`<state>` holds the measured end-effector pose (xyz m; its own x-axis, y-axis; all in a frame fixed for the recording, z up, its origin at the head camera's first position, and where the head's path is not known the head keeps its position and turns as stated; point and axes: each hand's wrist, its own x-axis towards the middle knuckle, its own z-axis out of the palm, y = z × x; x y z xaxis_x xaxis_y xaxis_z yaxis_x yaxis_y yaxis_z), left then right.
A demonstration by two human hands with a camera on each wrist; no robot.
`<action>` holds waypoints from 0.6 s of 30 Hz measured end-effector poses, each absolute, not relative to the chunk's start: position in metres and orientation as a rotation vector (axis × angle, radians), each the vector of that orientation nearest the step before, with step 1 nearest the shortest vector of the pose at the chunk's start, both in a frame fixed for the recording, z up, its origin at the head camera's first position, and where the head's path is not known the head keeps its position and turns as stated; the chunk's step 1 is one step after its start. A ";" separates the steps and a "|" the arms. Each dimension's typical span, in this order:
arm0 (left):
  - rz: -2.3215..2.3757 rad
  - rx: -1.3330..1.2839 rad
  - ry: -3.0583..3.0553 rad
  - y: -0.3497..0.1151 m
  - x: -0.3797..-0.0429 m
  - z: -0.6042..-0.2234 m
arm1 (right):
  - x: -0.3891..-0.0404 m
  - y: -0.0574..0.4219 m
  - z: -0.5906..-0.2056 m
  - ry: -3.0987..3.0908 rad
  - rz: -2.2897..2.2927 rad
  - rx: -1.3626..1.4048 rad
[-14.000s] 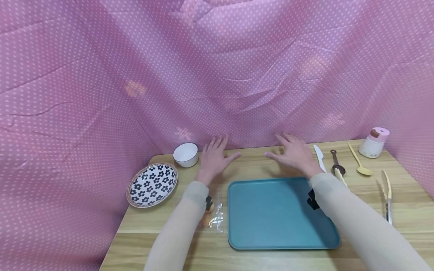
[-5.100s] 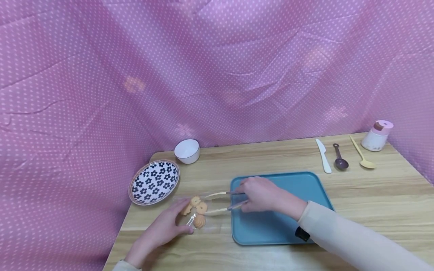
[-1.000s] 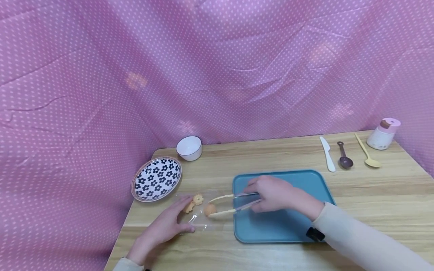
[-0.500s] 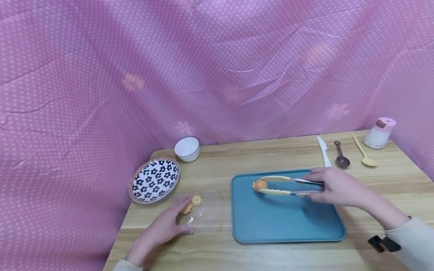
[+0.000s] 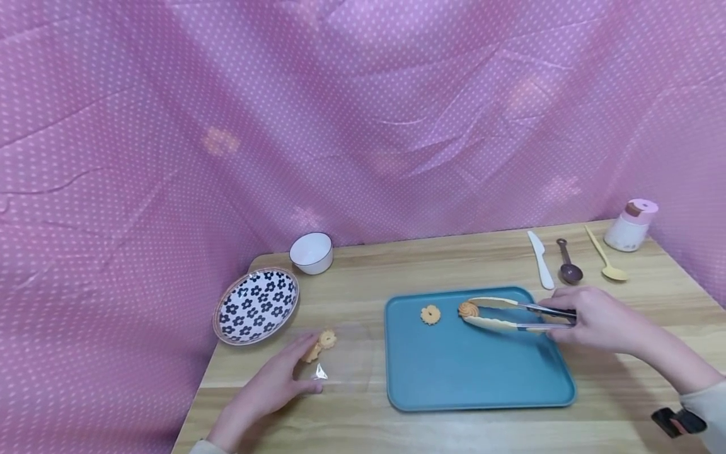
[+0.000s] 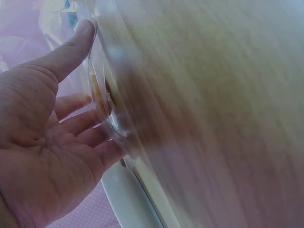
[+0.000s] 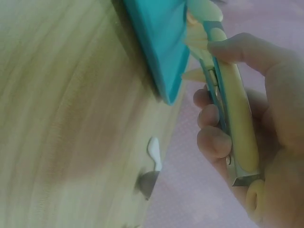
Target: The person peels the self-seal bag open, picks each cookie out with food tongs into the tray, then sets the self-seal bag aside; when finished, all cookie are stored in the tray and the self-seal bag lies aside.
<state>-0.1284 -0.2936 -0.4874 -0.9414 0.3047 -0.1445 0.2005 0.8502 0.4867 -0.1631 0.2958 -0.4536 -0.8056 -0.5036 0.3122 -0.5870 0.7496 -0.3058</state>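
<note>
Swirled cookie point(image 5: 467, 309) between tips of tongs point(image 5: 493, 324), far part of tray point(image 5: 476, 372).
Right hand point(image 5: 595, 320), the nearer, grips tongs, long axis running left to swirled cookie. Left hand point(image 5: 275, 381), spread, touches clear bag point(image 5: 351, 359) left of tray.

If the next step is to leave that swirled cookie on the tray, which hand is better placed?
Probably the right hand: it grips the tongs, whose tips are at the swirled cookie on or just above the blue tray. The left hand is away from the tray, touching the clear plastic.
</note>
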 end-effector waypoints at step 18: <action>0.705 0.374 2.803 -0.294 -0.128 -0.487 | -0.161 0.284 -0.438 -2.686 0.557 0.862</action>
